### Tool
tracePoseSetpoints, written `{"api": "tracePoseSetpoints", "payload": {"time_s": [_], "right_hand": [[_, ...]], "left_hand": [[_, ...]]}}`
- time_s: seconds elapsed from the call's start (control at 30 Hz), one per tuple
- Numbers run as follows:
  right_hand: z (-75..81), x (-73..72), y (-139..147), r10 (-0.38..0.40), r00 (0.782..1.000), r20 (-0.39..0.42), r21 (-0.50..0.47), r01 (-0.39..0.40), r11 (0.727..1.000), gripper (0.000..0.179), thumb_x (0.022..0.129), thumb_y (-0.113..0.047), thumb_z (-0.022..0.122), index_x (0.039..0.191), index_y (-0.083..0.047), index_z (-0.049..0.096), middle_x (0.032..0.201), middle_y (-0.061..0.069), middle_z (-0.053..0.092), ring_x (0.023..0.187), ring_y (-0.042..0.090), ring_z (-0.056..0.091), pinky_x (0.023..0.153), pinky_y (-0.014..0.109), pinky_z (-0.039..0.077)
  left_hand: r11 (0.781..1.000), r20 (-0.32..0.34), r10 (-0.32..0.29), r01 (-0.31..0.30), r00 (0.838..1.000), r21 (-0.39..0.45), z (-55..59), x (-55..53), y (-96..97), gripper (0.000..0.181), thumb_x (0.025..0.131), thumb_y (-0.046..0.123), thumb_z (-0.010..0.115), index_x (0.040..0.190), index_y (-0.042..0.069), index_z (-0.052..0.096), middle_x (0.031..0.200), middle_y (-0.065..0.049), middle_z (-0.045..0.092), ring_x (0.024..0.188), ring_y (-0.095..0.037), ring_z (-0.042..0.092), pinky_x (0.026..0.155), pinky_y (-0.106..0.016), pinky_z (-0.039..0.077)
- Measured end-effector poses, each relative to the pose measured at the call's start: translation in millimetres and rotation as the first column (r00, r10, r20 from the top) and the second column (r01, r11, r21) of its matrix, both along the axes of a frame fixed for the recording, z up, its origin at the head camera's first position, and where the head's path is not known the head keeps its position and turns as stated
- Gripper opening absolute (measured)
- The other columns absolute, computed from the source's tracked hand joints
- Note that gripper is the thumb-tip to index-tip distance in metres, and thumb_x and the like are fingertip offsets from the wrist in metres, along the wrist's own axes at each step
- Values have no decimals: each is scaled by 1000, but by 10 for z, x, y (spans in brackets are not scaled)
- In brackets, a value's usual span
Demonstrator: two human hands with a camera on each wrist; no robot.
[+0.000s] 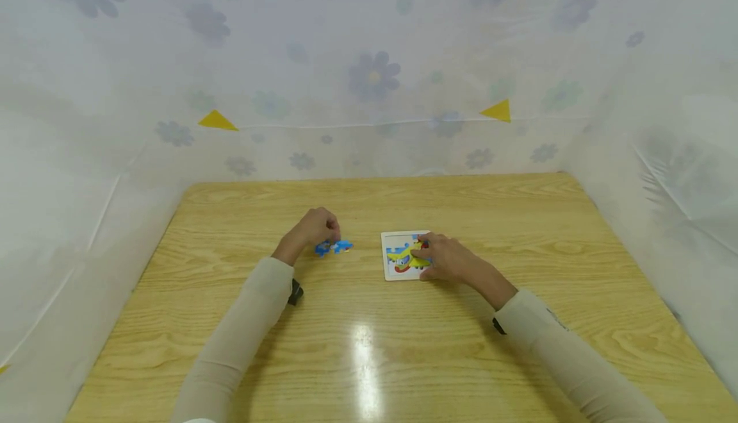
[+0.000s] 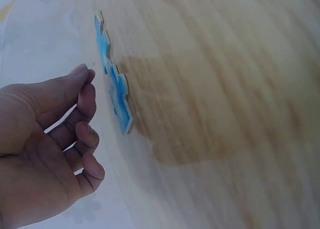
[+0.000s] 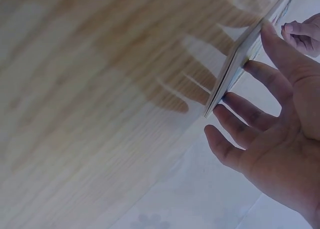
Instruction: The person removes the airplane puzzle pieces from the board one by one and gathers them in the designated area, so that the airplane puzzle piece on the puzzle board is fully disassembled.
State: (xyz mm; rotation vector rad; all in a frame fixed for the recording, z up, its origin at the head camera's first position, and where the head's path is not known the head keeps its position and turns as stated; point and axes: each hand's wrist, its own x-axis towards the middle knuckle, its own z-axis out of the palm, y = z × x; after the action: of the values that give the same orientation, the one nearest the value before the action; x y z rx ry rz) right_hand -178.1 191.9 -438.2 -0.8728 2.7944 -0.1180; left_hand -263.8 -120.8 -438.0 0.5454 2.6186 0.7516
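Note:
My left hand [image 1: 315,225] is held just above several loose blue jigsaw pieces [image 1: 343,246] on the table. Its thumb and index fingertips meet, the other fingers are curled, and no piece shows between them in the left wrist view. To the right lies a square white-edged jigsaw puzzle board [image 1: 384,259], partly filled with a yellow cartoon plane on blue. My right hand [image 1: 452,260] holds the board at its right side, thumb at the near edge and fingers on the picture and far edge. That hand hides the board's right part.
The wood-grain table [image 1: 369,314] carries both the board and the pieces. A flower-patterned white curtain [image 1: 369,141] stands around its back and sides, with yellow triangles [image 1: 217,120] on it. A bright light reflection lies on the near tabletop.

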Motion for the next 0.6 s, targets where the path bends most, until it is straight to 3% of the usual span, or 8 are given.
{"api": "tracePoseSetpoints", "payload": {"time_s": [0.27,0.47,0.6], "right_hand": [[-47,-6,14,66,995,-72,-28,-68,997,57,83,-39,69,130,-9,58,141,25,43,123,41,48,88,52,49],[-30,8,15,46,997,-66,-21,-48,999,57,83,-40,69,131,-12,58,141,25,44,124,41,48,87,57,48],[-28,29,38,34,997,-65,-36,-36,999,56,81,-40,70,129,-12,60,140,24,46,125,42,47,88,58,47]], "left_hand": [[998,-39,-32,34,999,54,52,-7,84,14,93,18,61,88,9,71,82,-3,68,67,-14,56,69,-30,48],[995,-64,-63,67,996,71,120,1,293,11,92,19,63,89,10,68,86,-3,67,72,-15,56,67,-28,46],[992,-34,-63,67,997,111,127,9,458,10,92,19,63,89,11,68,88,-3,66,73,-16,56,66,-27,45]]}}
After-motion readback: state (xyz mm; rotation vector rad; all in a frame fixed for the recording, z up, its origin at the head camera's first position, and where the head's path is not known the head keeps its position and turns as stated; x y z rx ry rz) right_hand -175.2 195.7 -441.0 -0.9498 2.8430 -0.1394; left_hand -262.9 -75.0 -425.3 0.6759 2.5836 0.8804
